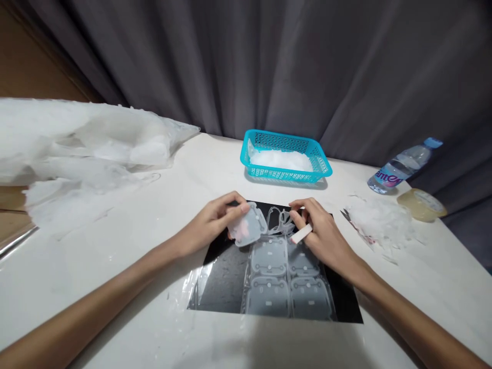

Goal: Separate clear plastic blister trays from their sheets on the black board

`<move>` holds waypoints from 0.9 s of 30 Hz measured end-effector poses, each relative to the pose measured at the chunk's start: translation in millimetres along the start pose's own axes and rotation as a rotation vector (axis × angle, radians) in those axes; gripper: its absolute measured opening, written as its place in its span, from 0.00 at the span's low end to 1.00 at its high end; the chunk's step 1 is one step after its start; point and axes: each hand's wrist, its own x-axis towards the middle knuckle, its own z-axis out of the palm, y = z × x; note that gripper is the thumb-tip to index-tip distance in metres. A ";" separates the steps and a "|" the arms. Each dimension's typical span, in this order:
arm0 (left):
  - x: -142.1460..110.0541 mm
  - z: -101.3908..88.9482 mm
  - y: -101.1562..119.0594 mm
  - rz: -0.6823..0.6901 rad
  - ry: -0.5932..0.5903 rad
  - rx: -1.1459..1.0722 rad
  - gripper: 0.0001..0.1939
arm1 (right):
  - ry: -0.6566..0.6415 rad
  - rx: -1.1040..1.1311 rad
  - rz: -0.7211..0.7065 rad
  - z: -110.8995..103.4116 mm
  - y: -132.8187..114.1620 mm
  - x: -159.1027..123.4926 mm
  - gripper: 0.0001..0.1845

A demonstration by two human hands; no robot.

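Observation:
My left hand (221, 218) grips a translucent, rounded-square plastic piece (251, 225) by its left edge, thumb on top, with something pink visible through it. In my right hand (315, 225) is a small white strip (302, 233) with a reddish end, lying between the fingers; its kind is unclear. Between the hands lies a clump of clear, cord-like loops (282, 221), close to my right fingertips. Beneath are several similar translucent squares (269, 297) in clear film, laid in rows on a black sheet (226, 287).
A turquoise basket (286, 177) with white fluffy filling stands at the back. To the right are a water bottle (402, 166), a tape roll (422, 205), dark scissors-like blades (355, 225) and a white fluffy heap (384, 220). Clear plastic bags with white fluff (88, 148) cover the left.

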 end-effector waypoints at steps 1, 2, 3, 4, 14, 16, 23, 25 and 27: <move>-2.5 5.3 2.6 -0.001 -0.037 -0.005 0.16 | 0.026 0.015 0.012 0.2 -0.2 2.6 0.08; -4.8 9.9 4.5 -0.004 -0.063 -0.003 0.16 | 0.042 0.036 0.009 0.6 -1.4 4.3 0.10; -6.6 13.4 5.7 -0.010 -0.084 0.000 0.16 | 0.041 0.061 -0.004 0.9 -3.6 5.1 0.11; -7.9 15.8 6.2 -0.016 -0.102 0.001 0.15 | 0.023 0.089 -0.021 1.3 -6.6 5.0 0.11; -12.9 24.0 0.5 -0.061 -0.185 -0.070 0.15 | -0.227 0.354 0.105 6.8 -21.4 -4.7 0.09; -13.9 26.5 -0.3 -0.059 -0.161 -0.061 0.16 | -0.231 0.408 0.148 5.5 -20.1 -2.3 0.11; -14.8 38.6 -5.7 0.000 -0.101 -0.027 0.14 | -0.300 0.606 0.243 -2.8 -21.8 6.9 0.12; -15.9 42.5 -6.8 0.032 -0.122 0.012 0.13 | -0.291 0.596 0.251 -7.7 -19.6 9.2 0.11; -18.1 45.5 -7.5 0.077 -0.149 0.121 0.17 | -0.242 0.570 0.245 -15.8 -13.7 14.4 0.11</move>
